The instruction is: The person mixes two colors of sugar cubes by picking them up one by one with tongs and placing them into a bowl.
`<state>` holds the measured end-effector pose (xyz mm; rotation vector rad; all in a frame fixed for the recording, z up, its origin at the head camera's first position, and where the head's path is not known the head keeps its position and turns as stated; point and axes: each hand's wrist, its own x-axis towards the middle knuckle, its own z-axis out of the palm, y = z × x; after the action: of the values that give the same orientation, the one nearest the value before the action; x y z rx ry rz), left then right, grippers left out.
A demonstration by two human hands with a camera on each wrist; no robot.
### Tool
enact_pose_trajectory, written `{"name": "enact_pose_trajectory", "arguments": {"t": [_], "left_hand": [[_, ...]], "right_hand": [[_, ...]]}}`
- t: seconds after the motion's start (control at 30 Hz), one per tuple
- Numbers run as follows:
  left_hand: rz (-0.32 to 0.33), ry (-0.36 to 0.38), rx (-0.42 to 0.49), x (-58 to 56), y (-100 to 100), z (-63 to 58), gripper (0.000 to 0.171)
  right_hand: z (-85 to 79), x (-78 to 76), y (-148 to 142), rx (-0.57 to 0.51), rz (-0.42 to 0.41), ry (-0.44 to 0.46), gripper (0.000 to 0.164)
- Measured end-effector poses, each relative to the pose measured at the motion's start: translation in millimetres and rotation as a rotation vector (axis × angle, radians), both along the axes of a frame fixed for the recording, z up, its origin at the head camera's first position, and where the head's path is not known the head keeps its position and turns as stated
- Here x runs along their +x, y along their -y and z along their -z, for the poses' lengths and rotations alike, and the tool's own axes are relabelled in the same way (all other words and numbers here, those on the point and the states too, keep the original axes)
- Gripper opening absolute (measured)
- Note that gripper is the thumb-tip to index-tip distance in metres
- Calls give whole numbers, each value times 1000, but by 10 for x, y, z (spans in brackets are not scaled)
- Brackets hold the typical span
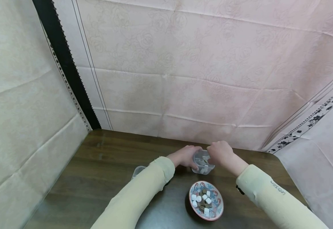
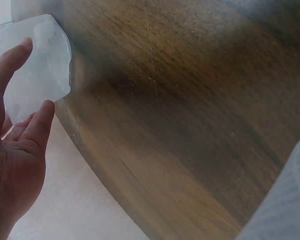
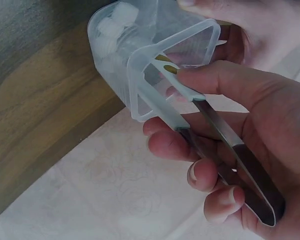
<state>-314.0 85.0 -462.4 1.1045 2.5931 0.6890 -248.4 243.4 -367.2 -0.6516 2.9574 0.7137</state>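
Observation:
A clear plastic tub (image 1: 202, 170) stands near the table's far edge, tilted in the right wrist view, with white cubes (image 3: 124, 14) inside. My left hand (image 1: 186, 156) grips it, thumb and fingers spread round its wall. In my right hand (image 1: 223, 156) is a pair of small metal tongs (image 3: 224, 129) with pale tips. Those tips reach in through the tub's opening. Whether they hold anything is unclear. Closer to me sits a patterned bowl (image 1: 219, 208) with white cubes (image 1: 206, 211) and brown pieces (image 1: 199, 204) in it.
Another clear container (image 1: 138, 171) is partly hidden behind the left sleeve (image 1: 143, 190). Pale cloth (image 1: 166, 63) hangs behind the dark wooden table (image 1: 98, 178) and along both sides.

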Motion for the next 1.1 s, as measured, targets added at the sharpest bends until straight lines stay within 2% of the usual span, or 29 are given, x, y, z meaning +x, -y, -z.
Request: {"name": "enact_pose_trajectory", "arguments": {"t": [0.37, 0.87, 1.1], "left_hand": [[-10, 11, -8, -18, -11, 12, 85], [3, 14, -2, -10, -21, 13, 87], [-9, 21, 2, -10, -15, 8, 86]], "right_hand": [[-80, -35, -28, -43, 50, 18, 36], [-53, -126, 53, -19, 147, 130, 34], [-43, -153, 80, -6, 145, 125, 32]]}}
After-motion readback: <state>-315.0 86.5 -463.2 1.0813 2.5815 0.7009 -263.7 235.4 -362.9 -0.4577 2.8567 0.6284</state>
